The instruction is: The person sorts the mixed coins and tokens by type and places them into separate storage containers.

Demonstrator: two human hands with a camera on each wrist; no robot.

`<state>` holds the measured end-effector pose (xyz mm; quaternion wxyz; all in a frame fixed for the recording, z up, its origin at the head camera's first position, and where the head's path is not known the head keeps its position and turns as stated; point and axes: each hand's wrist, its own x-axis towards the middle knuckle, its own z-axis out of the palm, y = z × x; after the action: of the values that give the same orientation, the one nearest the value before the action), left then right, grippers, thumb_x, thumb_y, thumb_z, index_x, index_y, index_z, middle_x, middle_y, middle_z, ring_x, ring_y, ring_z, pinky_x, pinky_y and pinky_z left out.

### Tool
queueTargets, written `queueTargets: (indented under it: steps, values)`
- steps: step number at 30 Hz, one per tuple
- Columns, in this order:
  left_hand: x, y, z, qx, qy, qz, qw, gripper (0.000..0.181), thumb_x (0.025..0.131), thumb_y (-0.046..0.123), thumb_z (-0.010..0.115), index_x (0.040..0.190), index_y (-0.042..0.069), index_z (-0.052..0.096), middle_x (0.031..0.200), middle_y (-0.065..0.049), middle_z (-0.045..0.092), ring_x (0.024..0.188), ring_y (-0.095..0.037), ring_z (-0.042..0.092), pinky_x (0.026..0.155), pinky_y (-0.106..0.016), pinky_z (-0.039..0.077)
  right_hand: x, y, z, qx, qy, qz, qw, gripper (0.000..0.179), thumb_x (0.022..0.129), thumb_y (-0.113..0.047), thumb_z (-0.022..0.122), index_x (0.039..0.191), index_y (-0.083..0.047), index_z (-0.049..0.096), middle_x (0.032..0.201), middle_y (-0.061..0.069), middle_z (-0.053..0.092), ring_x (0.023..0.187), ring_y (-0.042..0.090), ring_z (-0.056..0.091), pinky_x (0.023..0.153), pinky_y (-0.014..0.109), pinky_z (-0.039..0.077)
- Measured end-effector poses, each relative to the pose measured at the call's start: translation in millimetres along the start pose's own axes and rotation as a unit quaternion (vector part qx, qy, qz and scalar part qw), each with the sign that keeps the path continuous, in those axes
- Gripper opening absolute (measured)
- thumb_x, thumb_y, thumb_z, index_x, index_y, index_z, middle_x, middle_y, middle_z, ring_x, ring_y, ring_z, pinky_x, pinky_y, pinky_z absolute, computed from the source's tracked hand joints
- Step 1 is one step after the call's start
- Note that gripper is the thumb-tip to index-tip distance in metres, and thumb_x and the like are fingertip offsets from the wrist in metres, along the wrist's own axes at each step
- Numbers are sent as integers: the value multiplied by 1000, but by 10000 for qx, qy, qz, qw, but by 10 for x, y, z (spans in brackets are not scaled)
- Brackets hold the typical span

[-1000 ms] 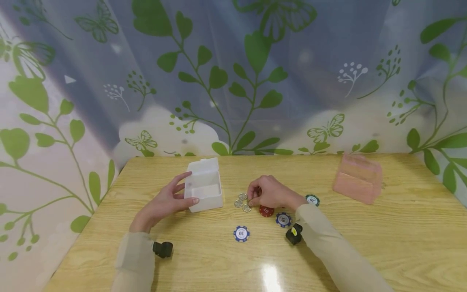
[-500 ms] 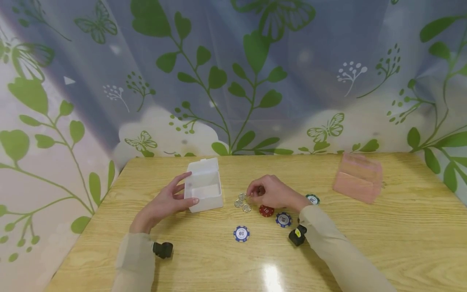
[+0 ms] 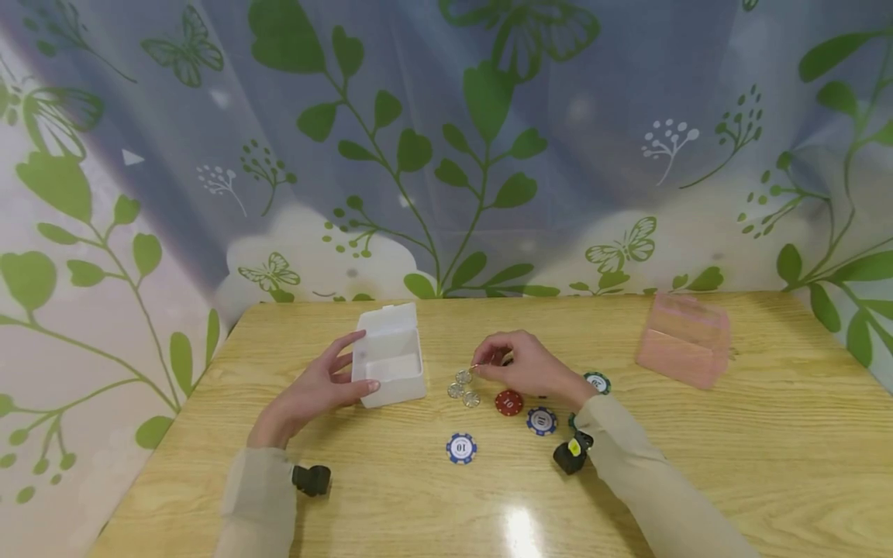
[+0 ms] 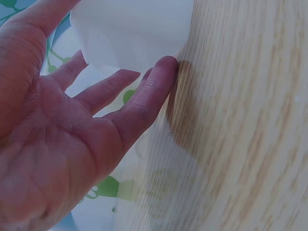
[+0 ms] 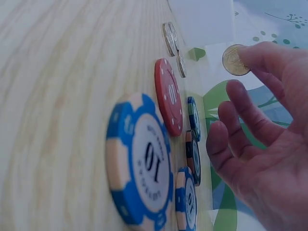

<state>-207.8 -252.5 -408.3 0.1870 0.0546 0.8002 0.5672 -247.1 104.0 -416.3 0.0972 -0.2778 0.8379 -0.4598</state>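
Note:
My left hand (image 3: 317, 391) holds an open white box (image 3: 403, 390) at its left end, thumb on the front and fingers behind; the box's inside looks bare. In the left wrist view its white wall (image 4: 134, 33) sits by the fingertips. My right hand (image 3: 530, 366) pinches a gold-coloured coin (image 5: 235, 60) between thumb and index finger, raised above the table. Below and left of it lie 3 coins (image 3: 463, 377) in a small cluster. A red poker chip (image 3: 509, 402) lies just in front of that hand, with a blue one (image 3: 542, 421) beside it.
Another blue chip (image 3: 461, 448) lies nearer the front of the wooden table (image 3: 391, 496). A green chip (image 3: 597, 383) is by the right wrist, others partly hidden under the arm. A translucent pink case (image 3: 675, 358) stands back right. A patterned curtain (image 3: 446, 217) hangs behind.
My right hand has risen from beside the coins with one coin pinched in its fingertips, uncovering more of the red chip. The left hand and white box have stayed put.

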Motion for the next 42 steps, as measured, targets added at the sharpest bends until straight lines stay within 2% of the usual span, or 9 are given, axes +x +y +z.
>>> queueTargets:
  steps: [7,12,17,20,29,33,42]
  values:
    - [-5,-7,-3,-9,7,-6,10000,93,91,25,79,162,30,19,166,-16,28,147,-40,43,100,-37,55,-2,0,11,249,80,20,9997,4,96,-16,71,99,-17,74,96,0,72,91,16,64,81,29,54]
    - [0,-19,-9,-25,-17,14,10000,93,92,25,79,162,31,19,166,-16,28,146,-40,44,99,-37,55,12,1,36,541,168,28,9984,6,97,-16,71,102,-12,73,96,6,70,85,21,67,75,29,56]
    - [12,-21,-9,-64,-54,64,9999,92,92,25,79,162,31,20,165,-16,31,145,-39,45,99,-37,55,30,-9,64,1003,135,159,9947,10,98,-15,70,105,-8,71,95,11,67,79,28,71,68,34,59]
    - [13,-13,-7,-74,-67,84,9999,91,92,24,78,162,30,20,165,-16,31,145,-39,45,98,-36,55,35,-31,77,1122,120,252,9933,10,98,-15,70,106,-9,70,94,12,67,77,28,71,65,36,58]
    - [1,-1,-1,-60,-53,74,9999,91,92,23,78,162,30,20,165,-16,31,145,-40,45,97,-35,55,49,-71,116,1267,223,340,9911,14,97,-18,71,106,-8,70,93,14,68,78,33,72,56,30,53]
    - [6,-7,-2,-74,-65,79,9999,92,92,23,78,162,29,19,164,-16,31,145,-40,45,97,-34,55,66,-75,138,1288,282,373,9906,14,96,-19,72,106,-9,71,93,12,69,80,33,72,56,30,52]
    - [10,-10,-5,-94,-67,52,9999,91,92,23,78,161,29,20,164,-17,32,145,-40,44,97,-36,55,100,-101,173,974,371,203,9943,12,95,-20,73,105,-13,73,93,7,71,83,34,68,69,28,53]
